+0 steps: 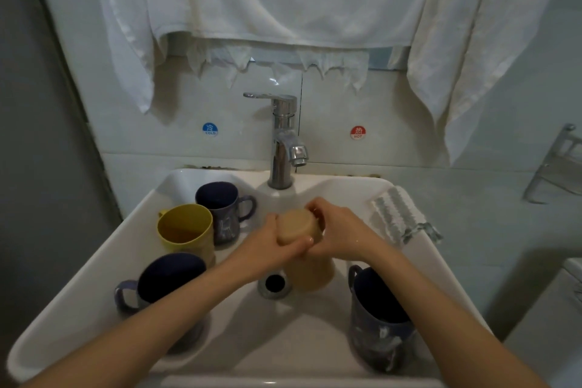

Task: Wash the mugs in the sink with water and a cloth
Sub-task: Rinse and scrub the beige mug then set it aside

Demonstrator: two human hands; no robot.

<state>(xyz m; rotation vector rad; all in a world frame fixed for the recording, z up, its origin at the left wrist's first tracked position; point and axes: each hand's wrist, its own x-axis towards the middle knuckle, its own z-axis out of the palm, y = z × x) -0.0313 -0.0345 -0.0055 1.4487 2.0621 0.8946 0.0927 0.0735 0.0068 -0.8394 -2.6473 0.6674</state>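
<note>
Beige mug (294,227) is held base toward us over the sink (110,249), just below the faucet (285,142). Left hand (271,244) and right hand (338,230) each keep a grip curled round it. I judge it mid-rub; the next move calls for fetching the cloth (395,214) from the right rim.

Both bare forearms enter from the lower edge, the left from the lower left and the right from the lower right, converging toward the middle. Left hand (271,244) and right hand (341,230) grip the tan mug (294,227) from opposite sides, thumbs meeting on its near side. Right fingers (316,208) curl over its far side; small wet glints mark the right wrist
</note>
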